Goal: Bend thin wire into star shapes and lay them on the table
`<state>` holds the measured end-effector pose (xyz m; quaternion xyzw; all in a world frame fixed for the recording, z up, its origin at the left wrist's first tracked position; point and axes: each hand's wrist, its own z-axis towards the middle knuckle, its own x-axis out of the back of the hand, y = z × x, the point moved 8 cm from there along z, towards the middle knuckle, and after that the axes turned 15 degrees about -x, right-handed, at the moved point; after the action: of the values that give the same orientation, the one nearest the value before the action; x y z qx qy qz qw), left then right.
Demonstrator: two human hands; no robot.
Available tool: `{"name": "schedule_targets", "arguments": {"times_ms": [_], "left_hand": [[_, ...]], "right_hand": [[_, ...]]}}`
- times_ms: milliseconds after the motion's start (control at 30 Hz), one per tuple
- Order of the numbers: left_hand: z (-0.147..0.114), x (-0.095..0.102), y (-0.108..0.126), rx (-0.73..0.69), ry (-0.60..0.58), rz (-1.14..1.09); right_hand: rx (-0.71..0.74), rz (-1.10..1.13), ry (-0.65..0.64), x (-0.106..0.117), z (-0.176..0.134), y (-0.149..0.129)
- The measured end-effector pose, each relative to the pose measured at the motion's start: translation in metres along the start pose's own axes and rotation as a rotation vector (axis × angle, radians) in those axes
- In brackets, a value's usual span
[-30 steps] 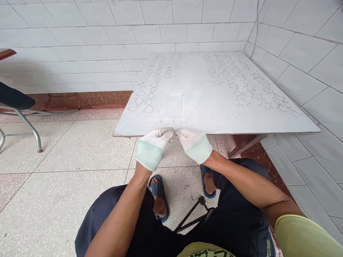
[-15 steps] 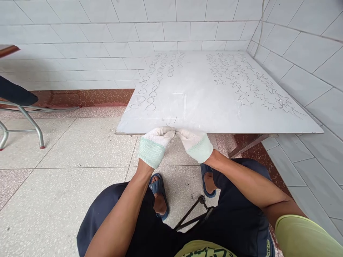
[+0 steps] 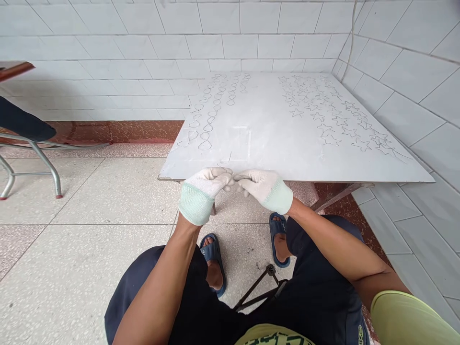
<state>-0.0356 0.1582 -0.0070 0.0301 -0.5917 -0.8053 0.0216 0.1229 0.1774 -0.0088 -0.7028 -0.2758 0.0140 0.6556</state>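
Left hand (image 3: 209, 182) pinching thin wire (image 3: 230, 156) — right hand (image 3: 261, 186) angled in beside it — cannot tell whether gripping.

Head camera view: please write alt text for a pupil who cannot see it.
A person's gloved left hand pinches a thin dark wire at the near edge of a white tabletop, with the gloved right hand close beside it. Thin figure-eight shapes lie in rows on the tabletop's left, and star shapes cluster on its right.

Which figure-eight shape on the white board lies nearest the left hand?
The figure-eight at the near end of the second column from left; all others lie farther from the left hand.
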Motion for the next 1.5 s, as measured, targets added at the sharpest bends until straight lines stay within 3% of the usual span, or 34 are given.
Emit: {"name": "schedule_targets", "arguments": {"times_ms": [133, 300, 533, 800, 967, 1167, 1333, 1500], "left_hand": [[0.0, 0.007, 0.0, -0.022, 0.032, -0.062], [0.0, -0.001, -0.007, -0.001, -0.094, -0.089], [-0.002, -0.009, -0.007, 0.027, -0.211, -0.136], [-0.011, -0.002, -0.003, 0.109, -0.185, -0.032], [-0.014, -0.001, -0.001, 0.125, -0.256, -0.035], [-0.012, -0.003, -0.006, 0.14, -0.277, -0.014], [-0.007, 0.002, -0.004, 0.112, -0.192, 0.025], [-0.005, 0.01, 0.002, 0.023, -0.095, 0.069]], "right_hand": [[-0.043, 0.19, -0.101, -0.003, 0.001, 0.003], [-0.085, 0.28, -0.168, -0.006, -0.002, 0.0], [-0.11, 0.312, -0.275, -0.007, -0.003, 0.004], [-0.078, 0.375, -0.498, -0.007, -0.007, -0.006], [-0.099, 0.308, -0.605, -0.01, -0.01, 0.001], [-0.186, 0.082, -0.546, -0.007, -0.01, 0.005], [-0.241, 0.143, -0.426, 0.002, -0.009, -0.001], [-0.253, 0.206, -0.406, 0.0, -0.008, -0.002]]}}
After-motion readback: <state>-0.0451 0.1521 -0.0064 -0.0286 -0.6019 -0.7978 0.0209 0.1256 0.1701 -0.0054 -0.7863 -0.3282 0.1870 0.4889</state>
